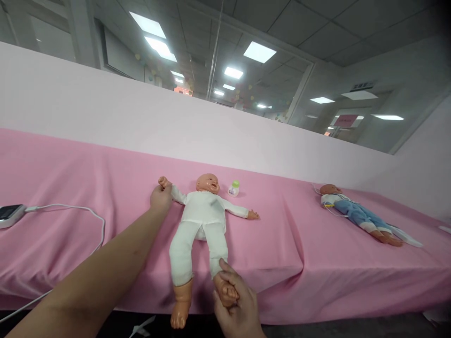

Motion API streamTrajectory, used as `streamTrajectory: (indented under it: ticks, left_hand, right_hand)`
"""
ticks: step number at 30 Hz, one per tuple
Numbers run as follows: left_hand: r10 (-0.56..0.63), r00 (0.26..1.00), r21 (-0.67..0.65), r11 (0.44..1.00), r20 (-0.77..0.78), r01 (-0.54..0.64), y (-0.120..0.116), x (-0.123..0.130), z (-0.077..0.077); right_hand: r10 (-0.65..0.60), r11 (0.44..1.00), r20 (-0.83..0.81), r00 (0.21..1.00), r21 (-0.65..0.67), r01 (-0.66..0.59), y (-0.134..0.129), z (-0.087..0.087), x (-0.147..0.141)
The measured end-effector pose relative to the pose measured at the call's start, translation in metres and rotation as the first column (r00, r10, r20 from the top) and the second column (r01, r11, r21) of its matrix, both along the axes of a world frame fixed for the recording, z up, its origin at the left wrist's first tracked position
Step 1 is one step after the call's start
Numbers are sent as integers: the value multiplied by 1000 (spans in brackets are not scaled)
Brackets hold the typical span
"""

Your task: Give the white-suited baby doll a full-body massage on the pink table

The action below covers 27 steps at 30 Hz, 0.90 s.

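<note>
The doll (202,213) lies face-up (head away, feet toward the edge), left hand (160,197) gripping its wrist, right hand (235,305) its foot.

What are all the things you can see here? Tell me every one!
doll in white clothes: 1, white suit, lying face up mid-table, feet over the front edge
doll in blue clothes: 1, blue and white, lying at the right
small bottle: 1, white with green cap, beside the white doll's head
device: 1, grey, far left
cable: 1, white, running from the device
tablecloth: 1, pink
left hand: at the doll's raised arm
right hand: gripping the doll's foot
</note>
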<state>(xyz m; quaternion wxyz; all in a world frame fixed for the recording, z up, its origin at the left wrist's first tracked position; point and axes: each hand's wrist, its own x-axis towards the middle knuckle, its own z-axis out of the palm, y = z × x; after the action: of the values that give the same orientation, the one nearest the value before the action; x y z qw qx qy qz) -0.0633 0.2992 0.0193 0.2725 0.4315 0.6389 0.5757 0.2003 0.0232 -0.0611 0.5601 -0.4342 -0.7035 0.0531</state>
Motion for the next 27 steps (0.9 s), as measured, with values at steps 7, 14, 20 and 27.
streamTrajectory:
  ticks: [7, 14, 20, 27]
  left_hand:
    - [-108, 965, 157, 977, -237, 148, -28, 32, 16]
    - [-313, 718, 68, 892, -622, 448, -47, 54, 22]
    - [-351, 679, 3, 887, -645, 461, -43, 54, 20]
    - [-333, 734, 35, 899, -592, 436, -40, 50, 19]
  right_hand:
    - [-28, 996, -26, 999, -89, 26, 10, 31, 1]
    - [-68, 986, -157, 985, -161, 42, 55, 72, -5]
    - [-57, 982, -173, 983, -187, 24, 96, 71, -14]
    - [-56, 982, -142, 988, -185, 29, 87, 76, -13]
